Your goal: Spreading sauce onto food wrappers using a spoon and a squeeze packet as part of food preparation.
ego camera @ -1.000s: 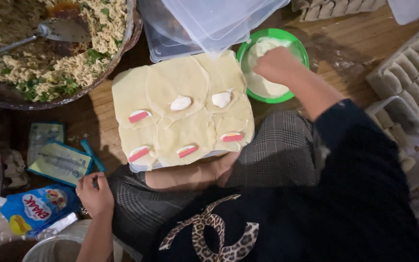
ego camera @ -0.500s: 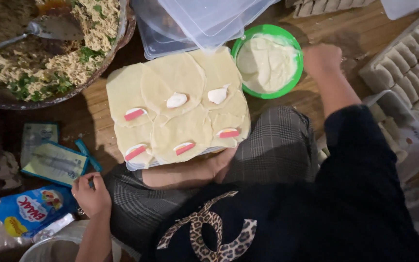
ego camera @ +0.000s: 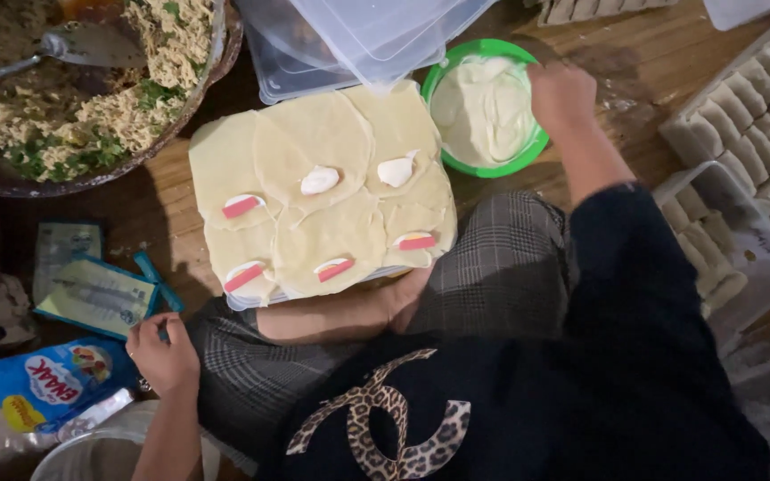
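My right hand (ego camera: 563,98) hovers knuckles-up at the right rim of a green bowl (ego camera: 492,169) of pale paste; its fingertips are hidden under the hand. In front of me a board is covered with overlapping pale dough wrappers (ego camera: 314,232). Two of them carry white dollops (ego camera: 320,180), and several carry red-and-white slices (ego camera: 242,206). My left hand (ego camera: 162,356) rests curled low at the left, beside a blue pouch (ego camera: 55,383) and just under a blue strip (ego camera: 158,281).
A wide pan of noodle filling (ego camera: 91,116) with a metal spoon (ego camera: 91,44) sits at the top left. Clear plastic containers (ego camera: 358,36) stand behind the board. Trays of rolled pieces (ego camera: 759,98) line the right side. Flat teal packets (ego camera: 100,294) lie at the left.
My right hand left the inside of the green bowl, swung out to its right, and is now back at its right rim. My left hand has barely moved.
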